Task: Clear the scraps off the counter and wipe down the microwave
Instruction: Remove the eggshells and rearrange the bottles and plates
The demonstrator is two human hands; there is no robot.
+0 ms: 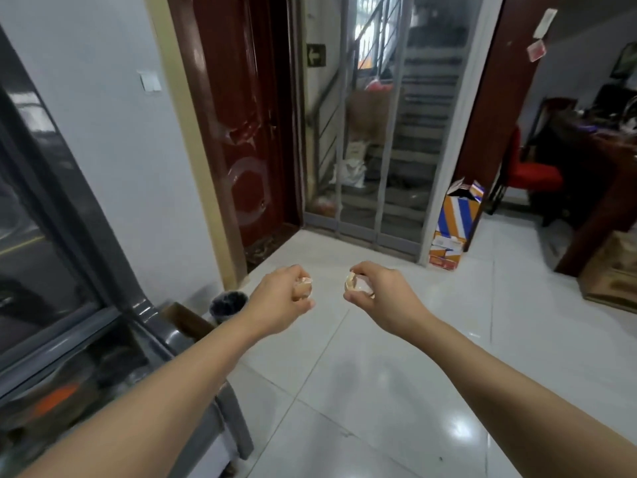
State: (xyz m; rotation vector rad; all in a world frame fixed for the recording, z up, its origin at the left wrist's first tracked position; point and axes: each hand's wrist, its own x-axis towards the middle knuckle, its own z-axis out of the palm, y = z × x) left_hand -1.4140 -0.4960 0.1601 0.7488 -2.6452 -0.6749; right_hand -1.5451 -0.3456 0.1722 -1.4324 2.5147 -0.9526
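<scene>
Both my arms reach forward over the white tiled floor. My left hand point(282, 298) grips a small tan scrap point(304, 283) in curled fingers. My right hand point(379, 294) holds a pale, crumpled scrap point(358, 282) between thumb and fingers. A small black bin point(228, 305) stands on the floor by the wall, left of and a little beyond my left hand. Neither the counter nor the microwave shows in this view.
A grey glass-fronted cabinet point(69, 270) fills the left side, with a cardboard box point(188, 320) beside the bin. A dark red door point(248, 132) and a screen door onto stairs lie ahead. An orange-blue carton point(455, 222) and a red chair point(531, 174) stand right.
</scene>
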